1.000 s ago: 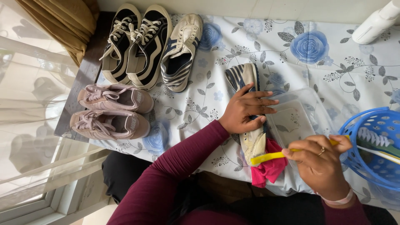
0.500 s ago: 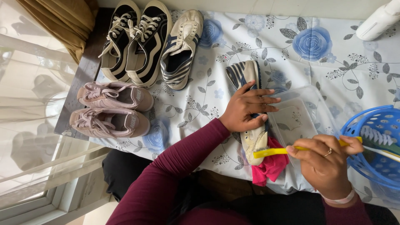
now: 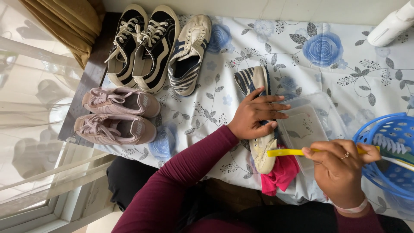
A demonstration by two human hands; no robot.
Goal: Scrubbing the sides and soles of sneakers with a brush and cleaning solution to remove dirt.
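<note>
The right hand (image 3: pixel 340 172) is closing its grip around a yellow-handled brush (image 3: pixel 297 152), holding it level with the handle end pointing at the heel of a striped shoe (image 3: pixel 258 116). The left hand (image 3: pixel 256 114) is pressing flat on that shoe, fingers spread rather than curled, pinning it on its side near the front edge of the desk (image 3: pixel 345 73), over a pink cloth (image 3: pixel 280 174). Just beside the shoe, a clear plastic tub (image 3: pixel 310 123) is sitting between the two hands. A blue basket (image 3: pixel 388 151) is standing at the right edge, with another brush lying in it.

Judging by the layout, the work is looking early: only this shoe is being handled, and its mate (image 3: pixel 187 54) is waiting further back. Counting them, six shoes are showing: two black-and-white sneakers (image 3: pixel 140 45) at the back left corner, two pink sneakers (image 3: pixel 116 116) along the left edge, and the two striped ones. A white bottle (image 3: pixel 390 26) is lying at the back right corner.
</note>
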